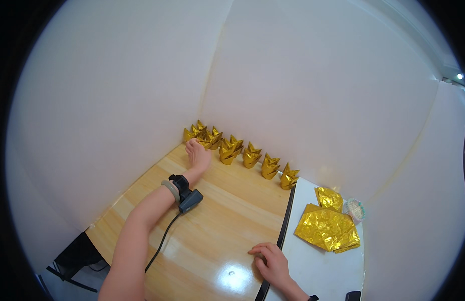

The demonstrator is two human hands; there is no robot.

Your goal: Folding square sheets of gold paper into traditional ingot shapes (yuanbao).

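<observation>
Folded gold foil pieces (231, 150) are stood upright in a row along the far edge of the wood-grained counter (232, 210), beside the white wall (303, 110). Each is formed with a rounded base and pointed tips above; surfaces are shiny and creased. Toward the right, the pieces are separated by gaps. At the left end, they are clustered near the corner and partly hidden.

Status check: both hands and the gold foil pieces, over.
Left hand at folded foil pieces, grip unclear. Right hand loosely open, at the black strip. Pieces lined up along the wall; left hand partly blocks view.
</observation>
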